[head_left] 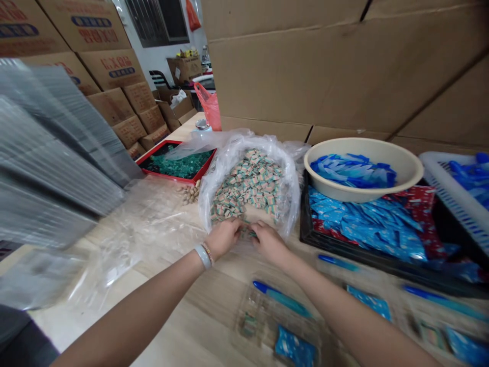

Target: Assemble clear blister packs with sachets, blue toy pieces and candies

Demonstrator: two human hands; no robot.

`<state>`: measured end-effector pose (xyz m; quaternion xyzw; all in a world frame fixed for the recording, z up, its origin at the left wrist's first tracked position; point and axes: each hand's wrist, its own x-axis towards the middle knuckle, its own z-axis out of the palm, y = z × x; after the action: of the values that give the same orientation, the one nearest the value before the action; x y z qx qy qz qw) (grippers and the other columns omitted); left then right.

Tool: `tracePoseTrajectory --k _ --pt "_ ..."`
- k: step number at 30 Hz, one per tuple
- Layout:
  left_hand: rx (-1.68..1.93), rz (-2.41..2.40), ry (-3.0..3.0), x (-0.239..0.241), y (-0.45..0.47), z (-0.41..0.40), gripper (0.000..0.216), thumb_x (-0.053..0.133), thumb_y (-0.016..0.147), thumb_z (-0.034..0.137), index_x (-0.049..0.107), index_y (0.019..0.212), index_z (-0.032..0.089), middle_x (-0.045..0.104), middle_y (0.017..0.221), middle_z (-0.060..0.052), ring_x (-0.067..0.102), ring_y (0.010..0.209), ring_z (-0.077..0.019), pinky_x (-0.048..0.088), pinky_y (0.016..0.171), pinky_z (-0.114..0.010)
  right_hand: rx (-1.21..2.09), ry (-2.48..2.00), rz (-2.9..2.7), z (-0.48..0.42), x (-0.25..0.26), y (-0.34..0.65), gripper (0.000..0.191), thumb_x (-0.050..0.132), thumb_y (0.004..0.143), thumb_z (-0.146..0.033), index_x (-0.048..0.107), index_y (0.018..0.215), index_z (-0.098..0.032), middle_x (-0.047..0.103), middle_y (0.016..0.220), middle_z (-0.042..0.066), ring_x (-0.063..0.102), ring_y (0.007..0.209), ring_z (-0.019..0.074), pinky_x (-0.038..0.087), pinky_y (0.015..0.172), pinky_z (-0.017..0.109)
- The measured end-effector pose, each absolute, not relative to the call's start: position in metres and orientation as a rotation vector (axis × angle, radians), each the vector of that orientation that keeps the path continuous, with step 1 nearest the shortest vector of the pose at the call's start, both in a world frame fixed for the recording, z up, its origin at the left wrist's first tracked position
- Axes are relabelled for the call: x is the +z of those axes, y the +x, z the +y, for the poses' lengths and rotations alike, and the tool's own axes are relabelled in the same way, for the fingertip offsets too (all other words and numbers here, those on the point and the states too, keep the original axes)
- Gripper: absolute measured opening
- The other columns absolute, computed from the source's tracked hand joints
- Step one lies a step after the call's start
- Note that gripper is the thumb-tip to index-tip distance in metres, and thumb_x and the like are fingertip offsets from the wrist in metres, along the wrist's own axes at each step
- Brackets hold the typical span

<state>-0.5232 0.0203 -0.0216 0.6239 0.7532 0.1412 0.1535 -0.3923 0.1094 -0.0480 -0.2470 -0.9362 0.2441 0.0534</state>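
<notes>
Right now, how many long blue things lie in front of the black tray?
3: one long blue thing left of the right forearm, one by the tray, one farther right. The forearm may hide more.

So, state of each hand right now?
Left hand: partly curled at near rim of the clear plastic bag; hold unclear.
Right hand: partly curled likewise; whether it grips striped pieces, unclear.

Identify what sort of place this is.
Likely a small packing workroom: stacked printed cartons, an open plastic bag of small striped pieces, and a black tray of blue packets.
</notes>
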Motion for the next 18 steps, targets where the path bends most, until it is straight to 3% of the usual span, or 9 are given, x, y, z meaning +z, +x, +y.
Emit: tracePoseTrajectory --k 4,9,14,18 --pt "0.511 2.087 1.825 -0.024 -0.522 0.023 0.032 0.045 0.071 0.006 0.062 0.095 0.019 0.06 0.09 -0.005 0.055 0.085 -0.0167 0.041 0.077 -0.025 0.72 -0.723 -2.882 0.11 -0.05 -0.392 0.024 0.046 0.072 -0.008 0.06 0.089 -0.015 0.057 0.091 0.008 0.053 0.085 0.0184 0.039 0.077 0.027" --pt "0.76 2.169 1.542 -0.022 -0.538 0.025 0.023 0.048 0.074 0.015 0.063 0.09 0.011 0.064 0.084 -0.007 0.056 0.076 -0.0149 0.042 0.071 -0.023 0.74 -0.728 -2.864 0.111 -0.05 -0.391 0.022 0.046 0.074 -0.012 0.062 0.088 -0.017 0.057 0.09 0.007 0.053 0.084 0.0175 0.039 0.077 0.026" --pt "0.523 1.983 1.472 -0.019 -0.54 0.03 0.025 0.051 0.068 0.014 0.064 0.09 0.012 0.065 0.071 -0.002 0.055 0.064 -0.0129 0.041 0.059 -0.02 0.768 -0.713 -2.881 0.112 -0.049 -0.392 0.023 0.046 0.073 -0.011 0.062 0.09 -0.017 0.056 0.09 0.007 0.053 0.085 0.0171 0.039 0.077 0.026" --pt "0.382 2.027 1.638 -0.022 -0.526 0.031 0.029 0.05 0.067 0.01 0.065 0.091 0.017 0.065 0.078 -0.004 0.057 0.072 -0.0167 0.042 0.066 -0.024 0.782 -0.706 -2.872 0.111 -0.049 -0.391 0.024 0.046 0.072 -0.009 0.06 0.091 -0.016 0.056 0.09 0.006 0.052 0.086 0.0172 0.039 0.077 0.026"
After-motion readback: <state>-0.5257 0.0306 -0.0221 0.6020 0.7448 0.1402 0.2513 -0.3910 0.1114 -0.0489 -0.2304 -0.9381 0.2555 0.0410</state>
